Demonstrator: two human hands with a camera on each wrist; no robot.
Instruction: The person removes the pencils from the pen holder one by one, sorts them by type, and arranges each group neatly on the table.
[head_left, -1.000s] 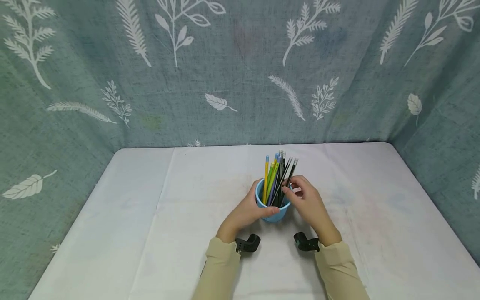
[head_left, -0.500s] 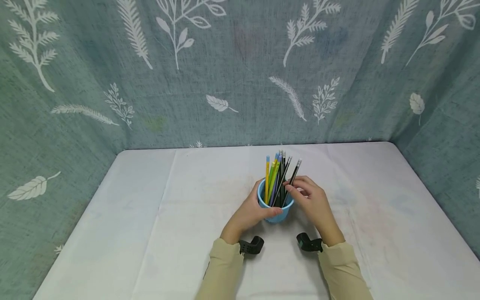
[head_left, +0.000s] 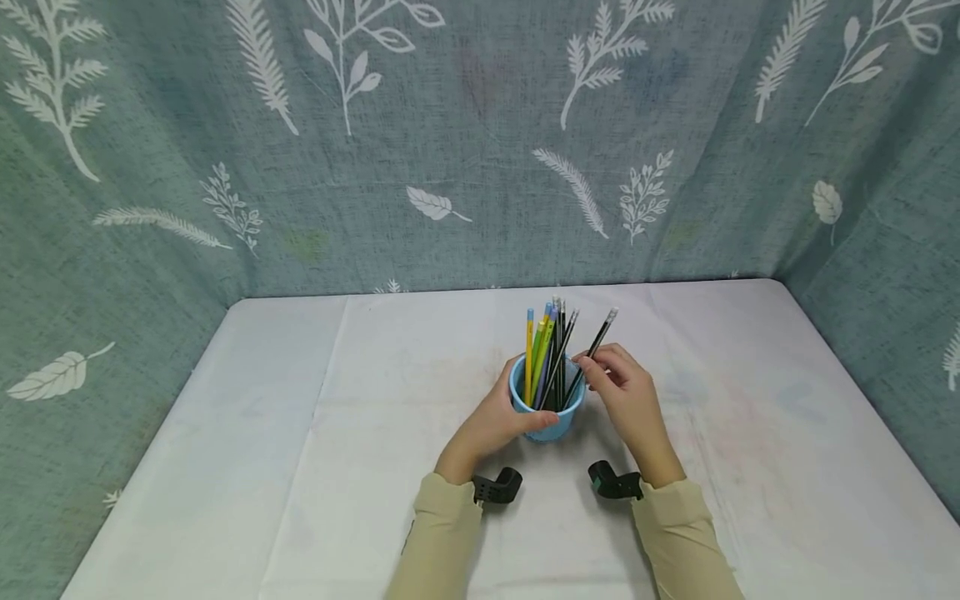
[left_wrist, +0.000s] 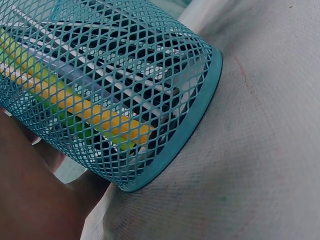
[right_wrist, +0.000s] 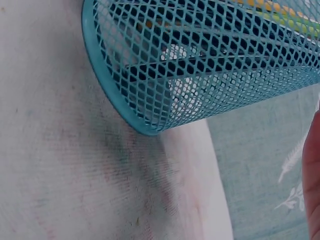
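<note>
A blue mesh pencil cup point(head_left: 546, 429) stands upright on the table, full of several pencils: yellow point(head_left: 528, 358), green, purple and black ones. My left hand point(head_left: 491, 421) wraps the cup's left side, its thumb across the front below the rim. At the cup's right rim my right hand point(head_left: 626, 396) pinches one black pencil point(head_left: 602, 331) with a silvery end; that pencil leans right, apart from the others, its lower part still inside the cup. Through the mesh wall point(left_wrist: 125, 75) in the left wrist view, the pencils' lower ends show. Only an edge of the right hand point(right_wrist: 312, 170) enters the right wrist view.
A white cloth point(head_left: 390, 467) covers the table. Behind it and at both sides hangs a grey-green curtain point(head_left: 480, 192) with white leaf prints. Black wrist cameras point(head_left: 497, 486) sit on both wrists, close to the cup's near side.
The right hand has tilted the black pencil further right, away from the bunch, and raised it slightly. The left hand keeps its hold on the cup, which stays in place.
</note>
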